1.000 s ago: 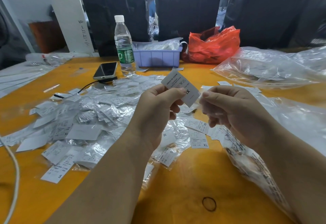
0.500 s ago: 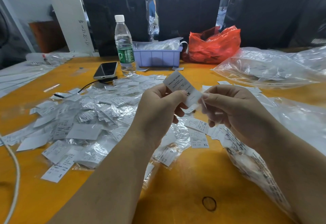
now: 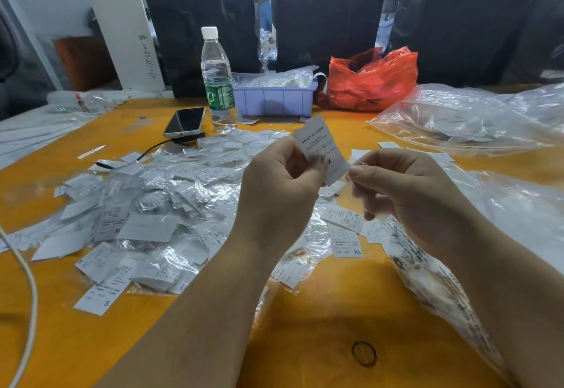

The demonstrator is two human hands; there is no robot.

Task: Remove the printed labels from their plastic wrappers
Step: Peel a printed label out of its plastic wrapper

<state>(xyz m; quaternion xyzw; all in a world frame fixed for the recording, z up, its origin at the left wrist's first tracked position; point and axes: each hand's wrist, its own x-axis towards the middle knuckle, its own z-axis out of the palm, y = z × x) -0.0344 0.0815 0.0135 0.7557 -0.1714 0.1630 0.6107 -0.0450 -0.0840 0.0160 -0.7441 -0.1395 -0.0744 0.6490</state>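
Above an orange table (image 3: 320,311), a left hand (image 3: 283,186) is pinching a printed label (image 3: 320,149) while the right hand (image 3: 406,195) is pinching its clear wrapper (image 3: 351,184), a label pile (image 3: 158,210) crowding the left and bare tabletop lying toward the near edge.

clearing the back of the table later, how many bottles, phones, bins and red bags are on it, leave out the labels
water bottle: 1
phone: 1
purple bin: 1
red bag: 1
total: 4
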